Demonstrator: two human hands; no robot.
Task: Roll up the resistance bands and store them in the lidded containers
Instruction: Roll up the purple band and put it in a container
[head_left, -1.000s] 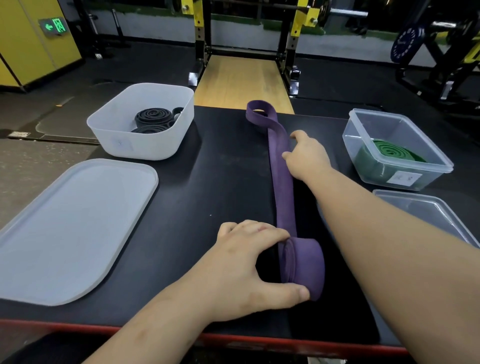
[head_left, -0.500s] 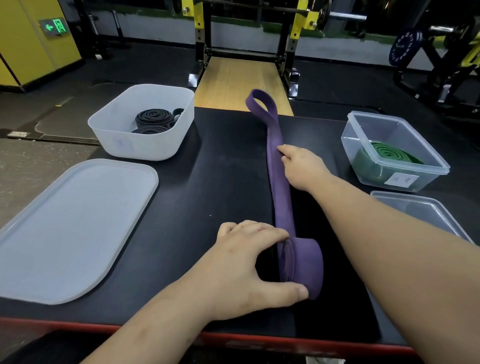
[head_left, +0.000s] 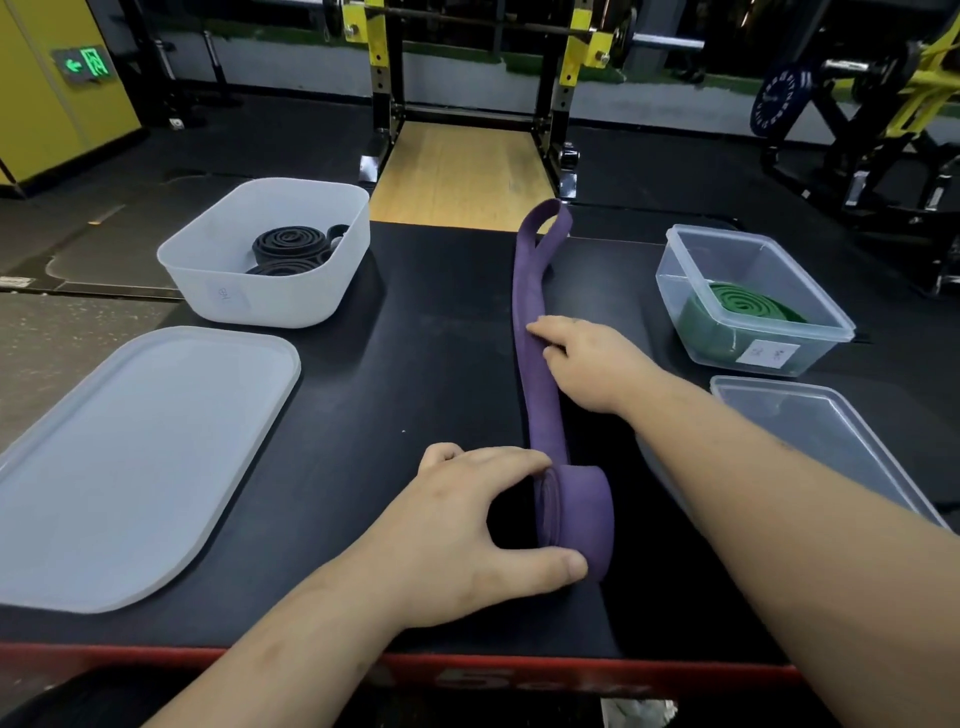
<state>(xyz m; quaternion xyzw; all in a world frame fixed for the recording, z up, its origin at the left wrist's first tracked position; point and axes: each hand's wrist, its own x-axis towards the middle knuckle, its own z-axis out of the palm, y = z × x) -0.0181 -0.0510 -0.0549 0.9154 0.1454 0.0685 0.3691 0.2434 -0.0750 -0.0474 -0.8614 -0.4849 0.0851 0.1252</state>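
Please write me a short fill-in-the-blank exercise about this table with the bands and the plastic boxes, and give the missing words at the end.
1. The left hand grips the rolled end of a long ____ rubber resistance band.
2. The coiled band in the clear rectangular plastic container is coloured ____.
3. The coiled black rubber bands lie in the translucent white plastic tub, on the person's ____ side.

Missing words: purple; green; left.

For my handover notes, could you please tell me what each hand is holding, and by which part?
The left hand grips the purple band by its rolled end; the right hand presses on its flat stretch.
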